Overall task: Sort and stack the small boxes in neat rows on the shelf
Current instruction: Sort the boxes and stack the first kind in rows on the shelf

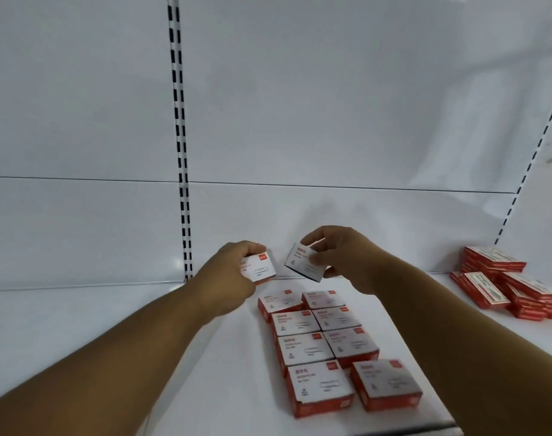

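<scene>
You held two small white-and-red boxes above the white shelf (111,325) at mid-frame: your left hand (233,272) gripped one box (262,268), your right hand (337,256) pinched a tilted second box (303,262), the two close but apart. Below them, eight matching boxes (325,341) lay in two touching rows toward the lower centre. A loose pile of red boxes (504,281) sat at the right edge.

I see two rows of boxes (328,344) on the shelf (111,309) at lower centre of the frame. Above their far end my left hand (233,272) and right hand (340,256) each hold one box. A loose pile of flatter boxes (504,281) lies at the right edge, well apart.
</scene>
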`<state>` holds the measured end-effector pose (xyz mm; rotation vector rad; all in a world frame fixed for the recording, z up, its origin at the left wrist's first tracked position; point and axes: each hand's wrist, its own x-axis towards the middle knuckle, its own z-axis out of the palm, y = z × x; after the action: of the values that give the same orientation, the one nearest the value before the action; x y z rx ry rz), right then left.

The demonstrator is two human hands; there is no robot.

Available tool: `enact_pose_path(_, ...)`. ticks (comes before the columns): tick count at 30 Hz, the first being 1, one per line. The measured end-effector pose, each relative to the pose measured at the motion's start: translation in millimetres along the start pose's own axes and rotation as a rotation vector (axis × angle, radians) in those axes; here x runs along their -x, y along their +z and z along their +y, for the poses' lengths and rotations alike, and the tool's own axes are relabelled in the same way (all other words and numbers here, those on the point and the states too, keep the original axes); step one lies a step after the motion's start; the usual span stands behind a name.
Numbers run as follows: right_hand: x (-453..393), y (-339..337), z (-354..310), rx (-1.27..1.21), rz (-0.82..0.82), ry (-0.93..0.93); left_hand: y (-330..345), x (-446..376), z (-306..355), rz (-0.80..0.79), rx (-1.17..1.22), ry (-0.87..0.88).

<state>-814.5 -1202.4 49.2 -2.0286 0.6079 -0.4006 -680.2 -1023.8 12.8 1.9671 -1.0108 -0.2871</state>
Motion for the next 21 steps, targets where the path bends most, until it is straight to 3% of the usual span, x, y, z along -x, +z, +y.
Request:
enact_pose_path(4,-5,-15,15,0.079,-0.014,-0.021,15,-9,14,-0.007,-0.039,-0.028)
enact_pose_path(9,-19,-23,34,0.177,0.036,-0.054,28,-18,9,-0.027,0.141,-0.185)
enact_pose_path(13,-28,-18,53,0.196,-0.044,-0.039,38,-17,7,-0.036,0.202,-0.282)
enact_pose_path(21,-35,-1,72,0.289,-0.111,-0.060,54,-16,17,-0.019,0.186,-0.281)
